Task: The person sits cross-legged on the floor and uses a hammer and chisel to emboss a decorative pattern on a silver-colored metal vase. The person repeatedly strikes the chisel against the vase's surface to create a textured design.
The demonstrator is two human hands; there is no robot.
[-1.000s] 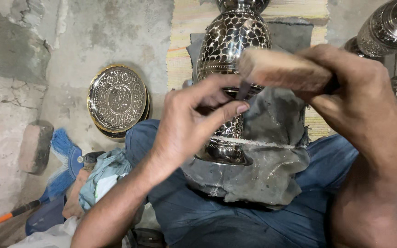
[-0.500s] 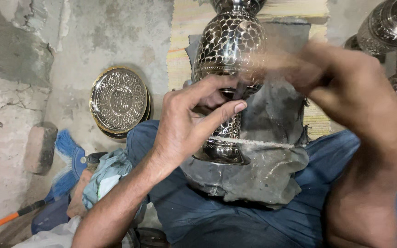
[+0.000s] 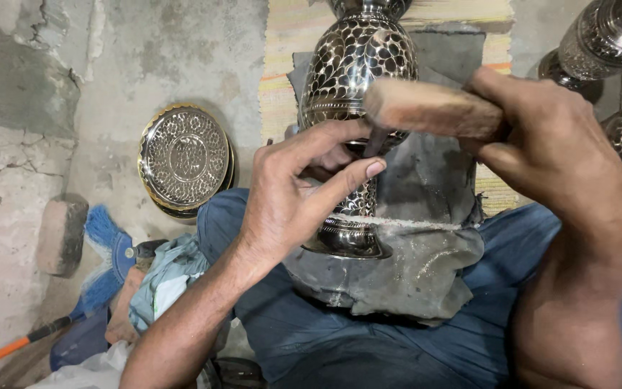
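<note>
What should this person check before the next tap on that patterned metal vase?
1. Vase steady: ok, it lies across the grey pad on the lap.
2. Left hand holding the small tool against the vase neck: ok, though the tool tip is mostly hidden by the fingers.
3. Right hand gripping the wooden mallet: ok, fingers wrap its handle end.
4. Mallet lined up over the tool: cannot tell, the head covers the contact point.
5. Left fingertips out of the strike path: cannot tell, they sit very near the mallet.
6. Engraved round plate out of the way: ok, it rests on the floor, apart.
</note>
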